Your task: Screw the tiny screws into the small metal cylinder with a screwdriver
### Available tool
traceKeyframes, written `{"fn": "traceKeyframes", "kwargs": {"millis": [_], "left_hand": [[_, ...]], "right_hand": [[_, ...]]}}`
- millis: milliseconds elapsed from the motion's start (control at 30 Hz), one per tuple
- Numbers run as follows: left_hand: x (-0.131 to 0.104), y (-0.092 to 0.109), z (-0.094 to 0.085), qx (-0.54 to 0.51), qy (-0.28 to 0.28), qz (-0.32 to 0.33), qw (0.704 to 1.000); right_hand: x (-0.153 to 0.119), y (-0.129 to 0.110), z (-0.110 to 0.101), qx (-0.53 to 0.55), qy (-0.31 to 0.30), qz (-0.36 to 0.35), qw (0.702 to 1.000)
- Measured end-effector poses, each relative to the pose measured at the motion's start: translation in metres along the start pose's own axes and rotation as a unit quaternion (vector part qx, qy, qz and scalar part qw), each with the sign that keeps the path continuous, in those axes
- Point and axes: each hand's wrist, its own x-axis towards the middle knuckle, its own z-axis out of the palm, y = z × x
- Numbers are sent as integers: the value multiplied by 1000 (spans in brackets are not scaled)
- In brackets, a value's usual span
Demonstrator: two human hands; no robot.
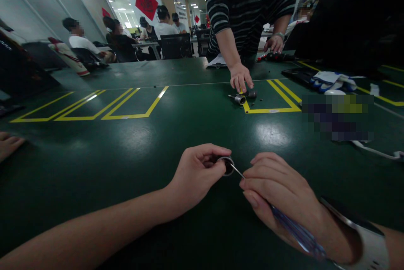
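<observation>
Between the fingertips and thumb of my left hand [197, 177] is a small round metal sleeve [232, 168], its hollow end facing right. My right hand [279, 188] is closed around a screwdriver [295, 231] with a see-through bluish handle. The thin shaft of the screwdriver points left, and its tip reaches into the mouth of the sleeve; what it touches inside is hidden. Both hands are low over the dark green table [126, 186], and a watch [356, 228] is on my right wrist.
Across the table, a co-worker's hand [241, 77] reaches over a metal cylinder [240, 100] and a dark part [251, 94]. Yellow tape [273, 110] marks boxes. Gloves [333, 80] and a white cable [375, 150] lie at right. Another person's hand [9, 144] rests at the left edge.
</observation>
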Motion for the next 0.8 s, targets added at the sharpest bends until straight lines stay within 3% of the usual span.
{"fn": "traceKeyframes", "kwargs": {"millis": [200,367,500,667,800], "left_hand": [[8,1,-4,-34,-20,-13,999],[26,-11,-20,-56,-22,-9,998],[41,-26,-37,63,-4,102,993],[51,-28,-51,293,18,212,932],[59,-24,-57,361,21,238,902]], "right_hand": [[-1,3,-4,25,19,5,1000],[0,3,-8,72,20,31,997],[1,5,-6,109,-20,72,991],[9,7,-6,129,-44,162,977],[26,13,-4,159,-45,272,948]]}}
